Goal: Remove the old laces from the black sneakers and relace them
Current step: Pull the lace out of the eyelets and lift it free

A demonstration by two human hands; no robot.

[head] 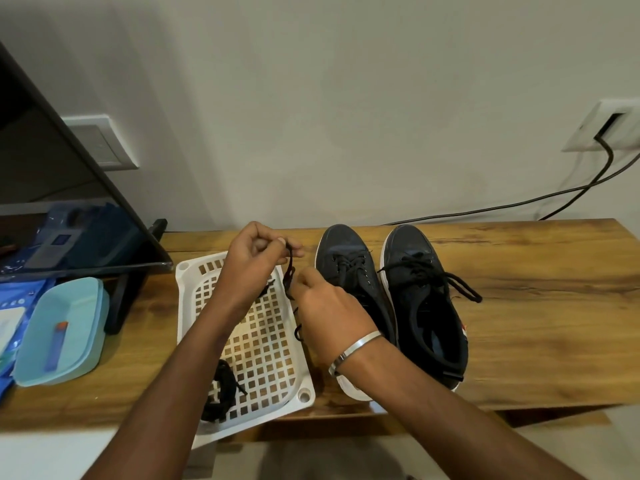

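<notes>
2 black sneakers (391, 299) side by side, laced; loose lace (290, 275) beside them

We are looking down on a wooden table (519, 271) standing against a pale wall. Sitting directly on it, toes pointing to the wall, are two black sneakers (391, 292) side by side, touching. Just left of them a white perforated basket (263, 344) is resting on the wood, its near corner hanging over the front edge. Farther left a light blue lidded box (62, 330) is lying near the foot of a dark monitor stand (121, 303), with blue packets (14, 306) lying at the far left edge.
</notes>
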